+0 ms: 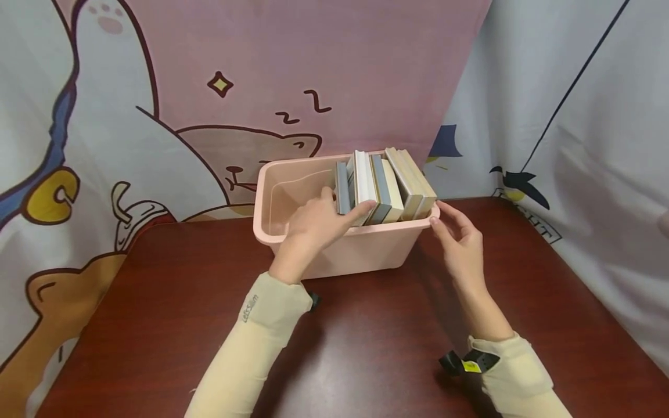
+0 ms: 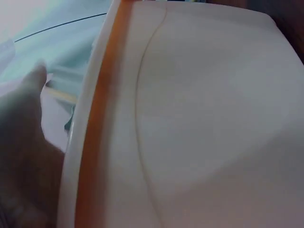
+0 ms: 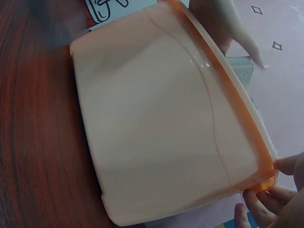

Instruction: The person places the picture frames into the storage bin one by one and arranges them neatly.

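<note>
A pink plastic bin [image 1: 360,253] stands on the table, with several books [image 1: 366,181] upright in its right half. My left hand [image 1: 315,222] reaches over the front rim, beside the leftmost grey book [image 1: 342,188]. Its thumb stretches out over the front of the books; the other fingers are partly hidden inside the bin. At the front right corner my right hand [image 1: 464,251] pinches the rim between thumb and fingers. The right wrist view shows that grip on the rim [image 3: 266,156] up close. In the left wrist view the bin's outer wall [image 2: 213,104] covers most of the frame.
Two thick cream books [image 1: 413,181] lean at the right end of the row. The bin's left half shows its bare inner wall [image 1: 292,191]. A dark red wooden table [image 1: 172,313] lies beneath, and a printed curtain [image 1: 366,69] hangs close behind the bin.
</note>
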Motion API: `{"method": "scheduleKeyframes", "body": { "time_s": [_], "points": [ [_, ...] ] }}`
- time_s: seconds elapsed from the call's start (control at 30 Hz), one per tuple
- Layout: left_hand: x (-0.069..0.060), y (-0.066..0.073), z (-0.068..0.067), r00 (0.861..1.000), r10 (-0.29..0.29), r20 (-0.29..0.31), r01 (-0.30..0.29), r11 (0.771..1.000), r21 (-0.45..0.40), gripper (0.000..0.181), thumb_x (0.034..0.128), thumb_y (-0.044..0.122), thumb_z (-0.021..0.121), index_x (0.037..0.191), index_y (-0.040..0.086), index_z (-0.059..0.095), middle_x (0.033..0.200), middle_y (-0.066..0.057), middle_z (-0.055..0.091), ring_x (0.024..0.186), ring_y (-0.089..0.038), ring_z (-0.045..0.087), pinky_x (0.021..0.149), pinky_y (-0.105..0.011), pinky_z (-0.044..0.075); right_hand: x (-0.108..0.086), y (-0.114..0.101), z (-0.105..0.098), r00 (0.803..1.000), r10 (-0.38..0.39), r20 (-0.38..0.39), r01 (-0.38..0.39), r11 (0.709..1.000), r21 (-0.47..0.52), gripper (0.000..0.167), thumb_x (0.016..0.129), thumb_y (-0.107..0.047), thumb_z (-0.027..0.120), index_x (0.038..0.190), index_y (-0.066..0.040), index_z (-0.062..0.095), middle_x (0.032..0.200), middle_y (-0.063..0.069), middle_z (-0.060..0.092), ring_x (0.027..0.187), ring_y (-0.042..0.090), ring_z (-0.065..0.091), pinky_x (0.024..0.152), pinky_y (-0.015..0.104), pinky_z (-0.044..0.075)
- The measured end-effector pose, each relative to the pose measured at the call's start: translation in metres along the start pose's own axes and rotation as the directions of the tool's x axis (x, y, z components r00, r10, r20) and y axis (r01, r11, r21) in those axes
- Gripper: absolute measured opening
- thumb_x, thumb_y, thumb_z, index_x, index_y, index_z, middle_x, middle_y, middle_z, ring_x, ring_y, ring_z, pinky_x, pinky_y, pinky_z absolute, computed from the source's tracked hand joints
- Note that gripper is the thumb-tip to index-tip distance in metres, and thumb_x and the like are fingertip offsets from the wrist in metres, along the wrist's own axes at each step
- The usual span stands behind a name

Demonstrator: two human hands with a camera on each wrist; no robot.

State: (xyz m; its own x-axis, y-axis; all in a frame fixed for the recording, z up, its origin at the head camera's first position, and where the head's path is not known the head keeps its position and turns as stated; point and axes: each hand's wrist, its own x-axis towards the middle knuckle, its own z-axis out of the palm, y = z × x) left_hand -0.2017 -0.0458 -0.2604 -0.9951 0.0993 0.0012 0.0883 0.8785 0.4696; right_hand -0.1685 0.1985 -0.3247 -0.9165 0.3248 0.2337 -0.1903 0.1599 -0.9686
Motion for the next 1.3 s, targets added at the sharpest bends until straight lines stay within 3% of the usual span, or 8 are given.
{"method": "scheduleKeyframes", "body": {
  "time_s": [0.13,0.23,0.37,0.5,0.77,0.97,1.13,1.3],
  "points": [
    [0.0,0.0,-0.005,0.999,-0.029,-0.022,0.029,0.999,-0.032,0.082,0.0889,0.076,0.041,0.135,0.009,0.041,0.111,-0.016,0.066,0.092,-0.032,0.068,0.069,-0.042,0.055,-0.001,0.0,0.0,1.0,0.004,0.007,-0.004,1.0,-0.003,0.041,0.097,-0.016,0.064,0.137,-0.009,0.06,0.134,0.008,0.062,0.097,-0.008,0.065,0.08,0.007,0.054],
    [0.0,-0.011,-0.014,0.998,-0.057,-0.016,0.055,0.994,-0.095,0.076,0.0907,0.07,0.041,0.14,0.013,0.04,0.114,-0.017,0.067,0.094,-0.034,0.068,0.07,-0.045,0.055,-0.001,0.0,0.0,1.0,-0.003,0.009,0.003,1.0,-0.008,0.041,0.097,-0.016,0.064,0.137,-0.009,0.06,0.136,0.01,0.061,0.097,-0.009,0.065,0.079,0.007,0.054],
    [-0.002,-0.033,-0.026,0.996,-0.084,0.004,0.084,0.981,-0.177,0.074,0.0953,0.061,0.034,0.151,0.012,0.033,0.133,-0.018,0.061,0.11,-0.035,0.064,0.089,-0.05,0.054,-0.001,-0.001,0.0,1.0,-0.007,0.005,0.007,1.0,-0.014,0.04,0.098,-0.016,0.063,0.137,-0.009,0.06,0.138,0.012,0.06,0.096,-0.01,0.064,0.079,0.006,0.054],
    [-0.004,-0.047,-0.033,0.995,-0.096,0.019,0.097,0.972,-0.214,0.075,0.0991,0.054,0.034,0.153,0.002,0.024,0.139,-0.023,0.054,0.118,-0.035,0.059,0.102,-0.049,0.05,0.0,-0.001,-0.001,1.0,-0.01,-0.001,0.01,1.0,-0.026,0.04,0.098,-0.016,0.063,0.137,-0.009,0.06,0.138,0.012,0.06,0.096,-0.01,0.064,0.079,0.006,0.053],
    [-0.006,-0.043,-0.031,0.996,-0.091,0.02,0.094,0.972,-0.217,0.088,0.0983,0.054,0.043,0.151,-0.01,0.013,0.135,-0.027,0.052,0.114,-0.035,0.061,0.099,-0.048,0.053,-0.001,0.0,-0.001,1.0,-0.005,-0.006,0.004,0.999,-0.044,0.04,0.098,-0.018,0.062,0.137,-0.011,0.061,0.137,0.01,0.062,0.097,-0.009,0.064,0.081,0.007,0.054],
    [-0.004,-0.04,-0.024,0.995,-0.099,0.001,0.097,0.972,-0.213,0.097,0.0935,0.062,0.046,0.156,-0.001,0.006,0.131,-0.027,0.059,0.111,-0.036,0.065,0.094,-0.049,0.055,-0.001,0.003,-0.004,1.0,0.001,-0.019,-0.001,0.999,-0.038,0.04,0.097,-0.018,0.064,0.137,-0.01,0.061,0.131,0.0,0.064,0.097,-0.007,0.065,0.079,0.006,0.054],
    [-0.002,-0.03,-0.021,0.993,-0.118,-0.023,0.114,0.984,-0.135,0.116,0.0839,0.073,0.055,0.158,0.005,-0.001,0.128,-0.025,0.061,0.105,-0.037,0.067,0.085,-0.049,0.058,-0.001,0.003,-0.002,1.0,-0.014,-0.007,0.013,0.999,-0.045,0.041,0.098,-0.018,0.064,0.137,-0.01,0.061,0.132,0.004,0.064,0.095,-0.009,0.065,0.079,0.007,0.054],
    [0.0,-0.032,-0.028,0.991,-0.136,-0.016,0.133,0.981,-0.14,0.107,0.0853,0.059,0.057,0.157,0.001,0.002,0.125,-0.024,0.06,0.101,-0.036,0.066,0.084,-0.048,0.057,-0.001,0.002,-0.001,1.0,-0.022,-0.005,0.022,0.998,-0.051,0.04,0.098,-0.017,0.064,0.137,-0.011,0.061,0.132,0.006,0.064,0.093,-0.009,0.064,0.078,0.007,0.054]
  ]
}}
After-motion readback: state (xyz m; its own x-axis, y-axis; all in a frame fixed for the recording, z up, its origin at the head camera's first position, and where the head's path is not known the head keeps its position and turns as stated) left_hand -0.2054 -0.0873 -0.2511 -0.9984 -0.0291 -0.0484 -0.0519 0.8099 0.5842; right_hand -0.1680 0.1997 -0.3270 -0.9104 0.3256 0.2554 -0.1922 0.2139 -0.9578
